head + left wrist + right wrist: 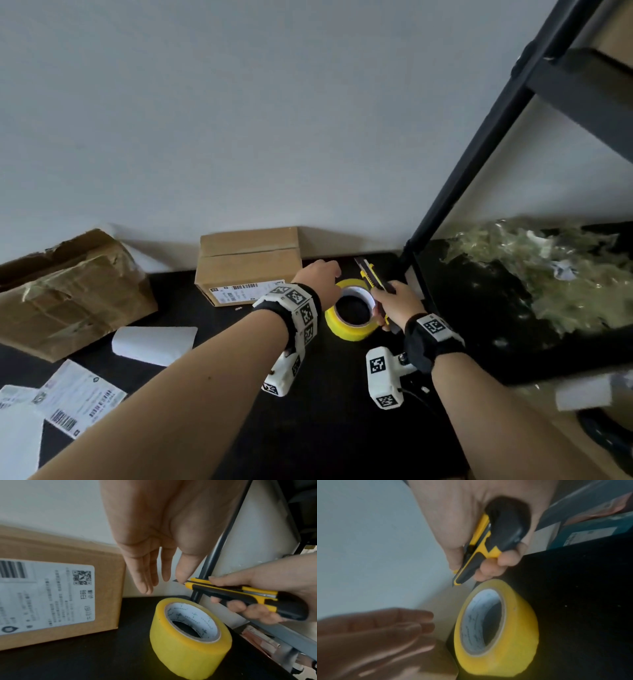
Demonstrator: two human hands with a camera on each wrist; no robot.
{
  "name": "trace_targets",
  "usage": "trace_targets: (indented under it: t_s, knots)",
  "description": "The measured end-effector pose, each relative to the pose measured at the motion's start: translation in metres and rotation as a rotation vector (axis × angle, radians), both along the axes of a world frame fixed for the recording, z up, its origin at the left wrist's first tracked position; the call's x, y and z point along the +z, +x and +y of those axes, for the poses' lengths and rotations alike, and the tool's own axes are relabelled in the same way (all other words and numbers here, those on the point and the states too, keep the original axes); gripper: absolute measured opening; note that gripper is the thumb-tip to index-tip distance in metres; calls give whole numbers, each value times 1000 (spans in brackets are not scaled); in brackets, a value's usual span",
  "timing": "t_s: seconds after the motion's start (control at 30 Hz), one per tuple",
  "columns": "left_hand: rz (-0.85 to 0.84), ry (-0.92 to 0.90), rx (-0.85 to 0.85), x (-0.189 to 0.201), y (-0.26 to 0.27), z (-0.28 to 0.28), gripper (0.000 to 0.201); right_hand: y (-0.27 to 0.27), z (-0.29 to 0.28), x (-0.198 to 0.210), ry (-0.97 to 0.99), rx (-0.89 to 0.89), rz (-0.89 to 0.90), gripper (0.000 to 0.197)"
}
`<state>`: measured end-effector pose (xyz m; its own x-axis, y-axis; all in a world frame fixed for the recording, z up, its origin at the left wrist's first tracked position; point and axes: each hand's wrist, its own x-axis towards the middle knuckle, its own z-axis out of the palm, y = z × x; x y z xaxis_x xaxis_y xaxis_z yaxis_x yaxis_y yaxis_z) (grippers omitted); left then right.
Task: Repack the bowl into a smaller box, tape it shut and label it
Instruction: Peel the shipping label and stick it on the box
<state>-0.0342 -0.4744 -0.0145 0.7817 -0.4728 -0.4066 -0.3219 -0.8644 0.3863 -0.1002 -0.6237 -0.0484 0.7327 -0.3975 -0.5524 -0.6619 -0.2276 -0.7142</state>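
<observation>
A small closed cardboard box (248, 263) with a shipping label (46, 596) stands against the wall on the black table. To its right lies a roll of yellow tape (352, 310) (188, 632) (494, 627). My right hand (397, 301) (488, 536) grips a yellow and black utility knife (371, 275) (248, 599) (489, 550) just above the roll, its tip pointing toward the wall. My left hand (320, 279) (154, 555) hovers open between the box and the roll, fingers straight and holding nothing. No bowl is in view.
A larger torn cardboard box (68, 294) sits at the left. White foam (154, 344) and loose printed labels (77, 399) lie on the table (219, 383). A black shelf frame (479, 150) with crumpled plastic wrap (548, 270) stands at the right.
</observation>
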Motion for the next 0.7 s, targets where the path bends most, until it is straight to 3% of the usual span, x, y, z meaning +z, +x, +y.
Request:
trace_targets:
  t_s: [0.1, 0.33, 0.5, 0.57, 0.7]
  knots:
    - [41, 42, 17, -9, 2, -7, 39, -4, -13, -1, -2, -88, 19, 33]
    - [131, 153, 111, -32, 5, -20, 47, -4, -28, -12, 108, -158, 45, 11]
    - [151, 180, 143, -44, 6, -25, 43, -5, -35, -27, 189, -184, 21, 24]
    - [150, 190, 136, -50, 6, -27, 43, -5, -40, -32, 114, -156, 45, 12]
    - [145, 226, 164, -59, 6, -32, 44, -4, -47, -42, -162, -52, 112, 26]
